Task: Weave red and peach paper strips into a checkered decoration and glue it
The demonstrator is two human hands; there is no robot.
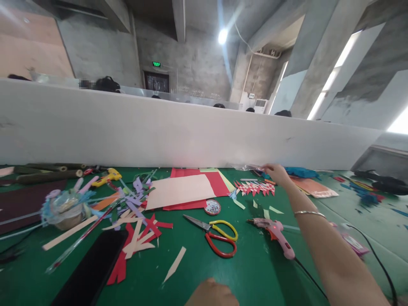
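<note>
My right hand (273, 172) reaches to the back of the green table, its fingers bent together beside clear plastic wrapping (245, 167). What they grip, if anything, is too small to make out. Below it lies a red-and-cream woven paper strip (255, 188). At the bottom edge my left hand (212, 294) shows only its curled knuckles; whatever is under them is hidden. Between the hands lie scissors (219, 238) with one yellow and one red handle, blades parted. A pink glue gun (276, 236) rests under my right forearm.
A black phone (92, 267) lies at the front left, near red and cream paper strips (137, 242). Cream paper (181, 191) covers red sheets. Farther left are a yellow glue gun (108, 176) and bamboo pieces (47, 175). A white partition (191, 131) bounds the back.
</note>
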